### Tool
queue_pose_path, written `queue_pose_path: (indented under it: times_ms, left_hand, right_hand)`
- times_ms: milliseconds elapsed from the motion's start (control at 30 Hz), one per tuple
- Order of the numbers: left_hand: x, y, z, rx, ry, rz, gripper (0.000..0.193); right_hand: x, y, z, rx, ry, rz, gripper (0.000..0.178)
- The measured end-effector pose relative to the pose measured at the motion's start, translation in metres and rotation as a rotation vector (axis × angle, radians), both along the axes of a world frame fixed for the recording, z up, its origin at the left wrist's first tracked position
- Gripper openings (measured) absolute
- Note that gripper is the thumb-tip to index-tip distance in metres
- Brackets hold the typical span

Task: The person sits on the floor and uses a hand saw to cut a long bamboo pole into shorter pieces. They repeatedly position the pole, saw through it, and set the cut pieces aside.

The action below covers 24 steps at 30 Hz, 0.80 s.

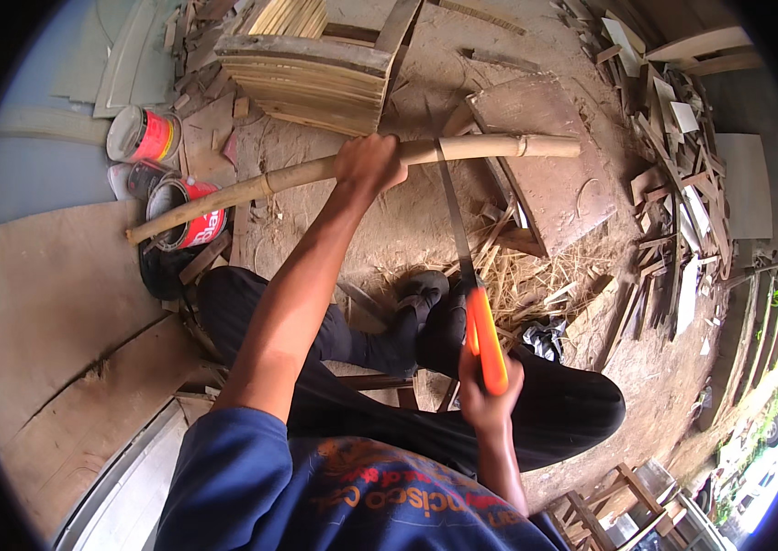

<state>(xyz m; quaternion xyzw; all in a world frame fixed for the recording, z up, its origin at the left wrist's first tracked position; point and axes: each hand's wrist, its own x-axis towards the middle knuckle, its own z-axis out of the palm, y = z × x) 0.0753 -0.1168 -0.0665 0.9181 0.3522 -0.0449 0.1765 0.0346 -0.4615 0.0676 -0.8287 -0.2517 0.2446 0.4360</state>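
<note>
A bamboo pole (302,174) runs across the upper middle, from the paint cans at the left to above a wooden board at the right. My left hand (370,165) is closed around it near its middle, beside a slatted wooden crate. My right hand (490,390) grips the orange handle of a hand saw (455,207), low in front of my right thigh. The saw's narrow blade points away from me and crosses the pole to the right of my left hand. Whether its teeth have entered the bamboo I cannot tell.
The slatted crate (315,78) stands at the far side. A flat wooden board (554,165) lies beneath the pole's right end. Open paint cans (143,136) stand at the left. Wood scraps (682,202) heap along the right, and straw-like shavings (536,275) cover the ground near my shoes.
</note>
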Motion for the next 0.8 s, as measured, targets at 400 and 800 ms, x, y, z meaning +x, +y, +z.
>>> queue_pose_path:
  times_ms: [400,800]
  left_hand:
    - [0.007,-0.005,0.019,0.025,0.037,0.058,0.025]
    - [0.007,-0.003,0.003,0.094,-0.011,0.035,0.022]
  right_hand:
    - [0.06,0.113,-0.028,0.06,0.024,-0.033,0.014]
    - [0.055,0.105,-0.01,-0.009,0.053,-0.017,0.02]
